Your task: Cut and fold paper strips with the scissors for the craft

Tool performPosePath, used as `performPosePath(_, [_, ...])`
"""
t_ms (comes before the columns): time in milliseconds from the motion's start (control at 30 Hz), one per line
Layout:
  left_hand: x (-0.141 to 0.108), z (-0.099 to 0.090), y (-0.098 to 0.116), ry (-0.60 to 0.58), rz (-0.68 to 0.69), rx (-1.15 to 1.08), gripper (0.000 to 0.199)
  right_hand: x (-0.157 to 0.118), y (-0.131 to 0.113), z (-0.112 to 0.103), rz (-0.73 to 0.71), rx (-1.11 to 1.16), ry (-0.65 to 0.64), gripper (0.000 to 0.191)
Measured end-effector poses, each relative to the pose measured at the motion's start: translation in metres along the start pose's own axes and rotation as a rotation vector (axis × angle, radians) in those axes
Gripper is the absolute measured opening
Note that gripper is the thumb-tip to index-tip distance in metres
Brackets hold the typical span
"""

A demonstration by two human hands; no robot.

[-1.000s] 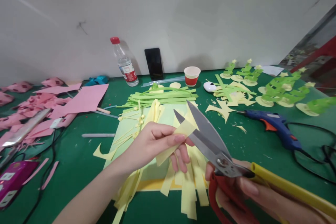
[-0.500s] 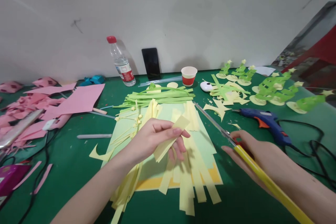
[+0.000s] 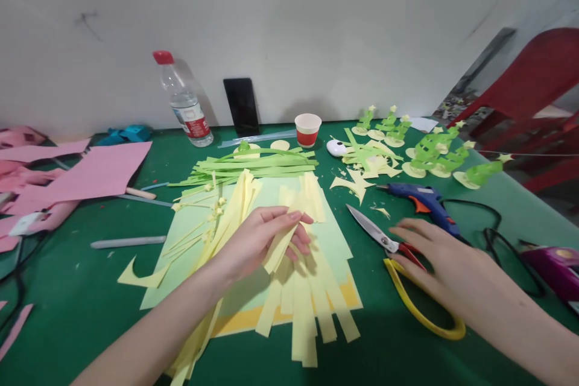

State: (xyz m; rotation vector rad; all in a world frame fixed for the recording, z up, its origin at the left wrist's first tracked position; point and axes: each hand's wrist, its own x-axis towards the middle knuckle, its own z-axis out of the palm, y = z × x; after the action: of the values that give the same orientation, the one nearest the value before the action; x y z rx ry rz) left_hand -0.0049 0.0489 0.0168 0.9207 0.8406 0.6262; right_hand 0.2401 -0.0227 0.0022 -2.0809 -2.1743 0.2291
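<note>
My left hand (image 3: 265,238) is closed on a folded piece of pale yellow paper (image 3: 278,251), pinched between thumb and fingers. Beneath it, loose pale yellow paper strips (image 3: 304,319) fan out over light green sheets (image 3: 244,301). To the right, a pair of scissors (image 3: 377,232) lies on the table with its blades together and a red and yellow handle. Over that handle my right hand (image 3: 434,256) rests with its fingers stretched out, not wrapped around it. More long yellow strips (image 3: 233,211) are bunched left of my left hand.
A blue glue gun (image 3: 423,196) with a black cord lies beyond my right hand. Green spiral paper pieces with stars (image 3: 425,151) stand at the right. At the back are a water bottle (image 3: 187,111), a phone (image 3: 242,105) and a paper cup (image 3: 308,131). Pink paper (image 3: 104,172) lies left.
The scissors have gone from my right hand's grip to lying on the table, and the fingers have loosened. My left hand still holds the yellow paper. The view has turned to the right.
</note>
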Motion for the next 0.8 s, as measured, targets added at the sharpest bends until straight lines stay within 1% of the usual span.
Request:
performPosePath(67, [-0.003, 0.003, 0.000, -0.017, 0.003, 0.022, 0.017, 0.014, -0.023, -0.018, -0.138, 0.343, 0.016, 0.029])
performPosePath(100, [-0.004, 0.005, 0.000, -0.029, 0.005, 0.041, 0.018, 0.021, -0.035, -0.025, -0.169, 0.507, -0.017, 0.027])
performPosePath(133, [-0.006, 0.006, -0.001, -0.040, 0.005, 0.063, 0.019, 0.029, -0.047, -0.029, -0.167, 0.621, -0.094, 0.026])
performPosePath(167, [-0.007, 0.008, -0.002, -0.052, 0.006, 0.085, 0.020, 0.036, -0.057, -0.032, -0.181, 0.714, -0.142, 0.025])
performPosePath(200, [-0.007, 0.009, -0.003, -0.061, 0.009, 0.105, 0.021, 0.042, -0.066, -0.032, -0.181, 0.786, -0.163, 0.024])
performPosePath(300, [-0.008, 0.010, -0.003, -0.057, 0.023, 0.134, 0.021, 0.059, -0.081, -0.026, -0.169, 0.899, -0.195, 0.021])
performPosePath(400, [-0.008, 0.009, 0.001, -0.004, 0.021, 0.206, 0.023, 0.077, -0.079, -0.026, -0.161, 0.887, -0.204, 0.020])
performPosePath(433, [-0.009, 0.008, 0.003, 0.000, -0.001, 0.263, 0.024, 0.084, -0.075, -0.028, -0.155, 0.863, -0.203, 0.021])
performPosePath(467, [-0.010, 0.008, 0.005, -0.024, -0.040, 0.340, 0.026, 0.093, -0.071, -0.030, -0.151, 0.833, -0.203, 0.022])
performPosePath(500, [-0.012, 0.008, 0.007, -0.076, -0.092, 0.429, 0.026, 0.101, -0.066, -0.032, -0.151, 0.799, -0.207, 0.023])
performPosePath(567, [-0.018, 0.008, 0.010, -0.226, -0.213, 0.605, 0.026, 0.119, -0.056, -0.034, -0.177, 0.697, -0.268, 0.018])
performPosePath(600, [-0.021, 0.009, 0.011, -0.290, -0.258, 0.683, 0.027, 0.127, -0.052, -0.033, -0.194, 0.638, -0.306, 0.015])
performPosePath(633, [-0.024, 0.010, 0.011, -0.329, -0.283, 0.751, 0.027, 0.135, -0.049, -0.030, -0.213, 0.580, -0.330, 0.014])
performPosePath(700, [-0.029, 0.011, 0.011, -0.345, -0.286, 0.862, 0.030, 0.147, -0.046, -0.020, -0.237, 0.469, -0.353, 0.016])
performPosePath(800, [-0.031, 0.010, 0.008, -0.321, -0.215, 1.015, 0.035, 0.159, -0.048, -0.003, -0.225, 0.330, -0.320, 0.019])
